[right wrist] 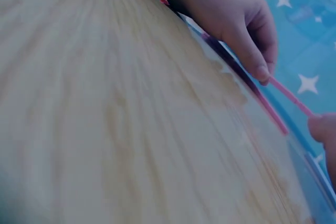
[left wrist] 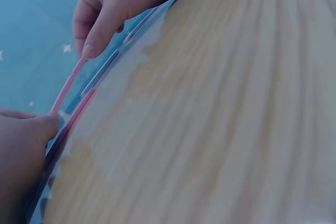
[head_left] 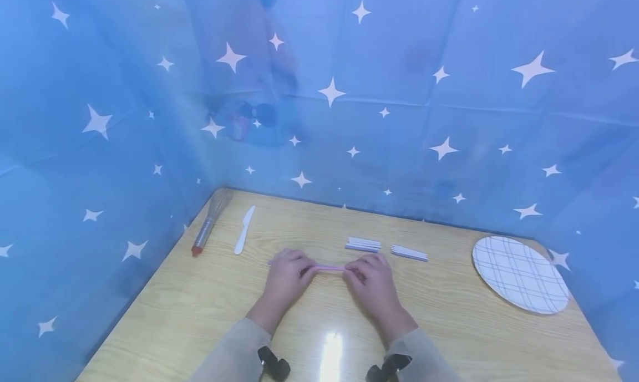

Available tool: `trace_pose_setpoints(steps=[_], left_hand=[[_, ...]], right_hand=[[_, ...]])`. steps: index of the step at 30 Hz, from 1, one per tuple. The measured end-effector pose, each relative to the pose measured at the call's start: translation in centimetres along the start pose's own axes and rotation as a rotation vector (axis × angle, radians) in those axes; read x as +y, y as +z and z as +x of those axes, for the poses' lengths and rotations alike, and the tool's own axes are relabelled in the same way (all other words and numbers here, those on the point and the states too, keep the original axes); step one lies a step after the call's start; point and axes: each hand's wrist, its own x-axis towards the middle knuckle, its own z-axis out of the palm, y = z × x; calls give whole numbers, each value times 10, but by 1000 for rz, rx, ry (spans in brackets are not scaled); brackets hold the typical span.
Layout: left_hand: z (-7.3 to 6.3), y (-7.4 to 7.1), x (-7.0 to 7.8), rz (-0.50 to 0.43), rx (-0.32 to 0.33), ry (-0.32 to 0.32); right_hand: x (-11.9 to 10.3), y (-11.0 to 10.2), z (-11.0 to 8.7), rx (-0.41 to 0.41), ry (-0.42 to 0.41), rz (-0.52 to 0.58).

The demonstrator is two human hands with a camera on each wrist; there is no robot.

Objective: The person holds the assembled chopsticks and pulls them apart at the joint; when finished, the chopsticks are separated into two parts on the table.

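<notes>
Between the two hands, a thin pink stick [head_left: 330, 268] spans the gap just above the table, nearly level. My left hand [head_left: 291, 275] pinches it between thumb and fingers, and a short end pokes out beyond that hand's far side. The right hand [head_left: 372, 282] pinches the other end the same way. In the left wrist view the pink stick [left wrist: 67, 86] runs from one thumb to the other, with its pink reflection below on the glossy tabletop. Behind the right hand lie two small groups of slim white sticks, one at the left [head_left: 363, 244] and one at the right [head_left: 409, 253].
At the back left of the wooden table [head_left: 175, 315] lie a whisk [head_left: 211, 221] with a red end and a white plastic knife [head_left: 244, 230]. A white plate with a line grid [head_left: 519, 274] sits by the right edge. Blue star-printed cloth [head_left: 349, 121] encloses the table.
</notes>
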Motion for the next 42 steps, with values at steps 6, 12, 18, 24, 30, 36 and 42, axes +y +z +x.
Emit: trace_pose_setpoints(steps=[6,12,18,24,30,36,42], left_hand=[[11,13,20,3,-1,11],[17,28,31,-5,13,58],[23,36,41,-44,14,88],[30,45,51,-42,-5,87],[40,58,61,-59,-19,88],[48,66,71,-84,-3,114],[49,66,75,-111,16,141]], right_hand=[[18,-13,-5,43,-6,3],[35,-27,-10,67,-5,-25],[40,-41,-14,76,17,-31],[46,-52,-17,104,0,-60],[58,-61,-20,129,13,-98],[64,-69,-23,139,35,-98],[67,-71,-23,139,75,-57]])
